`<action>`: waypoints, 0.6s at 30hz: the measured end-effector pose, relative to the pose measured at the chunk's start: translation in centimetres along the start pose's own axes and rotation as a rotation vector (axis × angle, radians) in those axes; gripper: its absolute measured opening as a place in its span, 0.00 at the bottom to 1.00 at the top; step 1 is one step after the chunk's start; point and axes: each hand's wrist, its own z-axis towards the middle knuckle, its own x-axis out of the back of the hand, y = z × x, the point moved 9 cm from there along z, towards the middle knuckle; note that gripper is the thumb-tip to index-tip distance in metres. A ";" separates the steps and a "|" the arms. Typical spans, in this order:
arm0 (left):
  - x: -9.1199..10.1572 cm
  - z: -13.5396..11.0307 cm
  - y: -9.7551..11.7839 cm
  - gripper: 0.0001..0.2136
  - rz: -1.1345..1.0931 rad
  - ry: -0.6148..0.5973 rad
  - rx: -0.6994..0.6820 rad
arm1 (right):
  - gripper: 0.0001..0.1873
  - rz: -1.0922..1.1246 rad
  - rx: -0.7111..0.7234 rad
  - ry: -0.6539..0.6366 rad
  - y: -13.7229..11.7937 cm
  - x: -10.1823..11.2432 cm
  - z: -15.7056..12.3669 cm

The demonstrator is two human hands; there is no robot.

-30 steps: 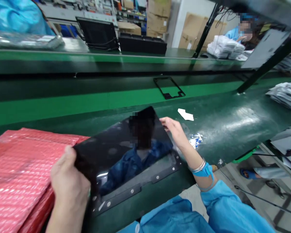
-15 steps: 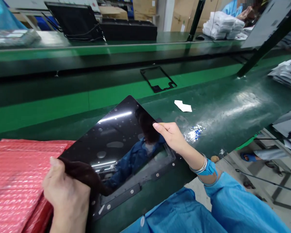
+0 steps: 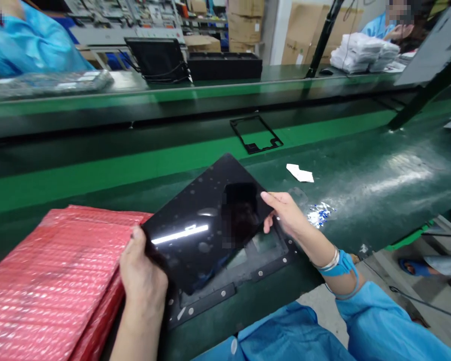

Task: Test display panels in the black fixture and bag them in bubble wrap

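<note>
A glossy black screen panel (image 3: pixel 195 215), spotted with faint marks, is held tilted between both hands. My left hand (image 3: pixel 141 268) grips its left corner, thumb on the front face. My right hand (image 3: pixel 283 210) is closed on the right edge, thumb in front and fingers partly behind. Beneath the panel lies a dark flat frame (image 3: pixel 244 278) with several round silvery spots along its near edge; the panel hides much of it. A blue wrist strap (image 3: pixel 342 264) circles my right forearm.
Red bubble-wrap bags (image 3: pixel 67 271) are stacked at left. A thin black frame (image 3: pixel 276 143) lies on the green strip beyond. White paper (image 3: pixel 299 173) and small blue-and-clear bits (image 3: pixel 320 214) lie at right. A dark post (image 3: pixel 417 103) rises there. Co-workers in blue (image 3: pixel 48 37) are across the bench.
The panel has tilted to a different angle, its lower edge raised, baring more of the frame beneath. Both hands keep hold. The camera view has shifted left and up.
</note>
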 end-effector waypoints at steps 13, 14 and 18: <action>-4.1 -5.6 -2.1 0.21 -0.055 -0.600 0.262 | 0.19 -0.111 -0.023 0.322 2.1 7.0 0.3; -4.4 -5.9 -2.4 0.23 -0.069 -0.635 0.282 | 0.19 -0.133 -0.023 0.309 2.2 7.0 0.6; -4.5 -5.9 -2.2 0.27 -0.169 -0.651 0.290 | 0.20 -0.162 -0.043 0.232 0.7 5.3 2.4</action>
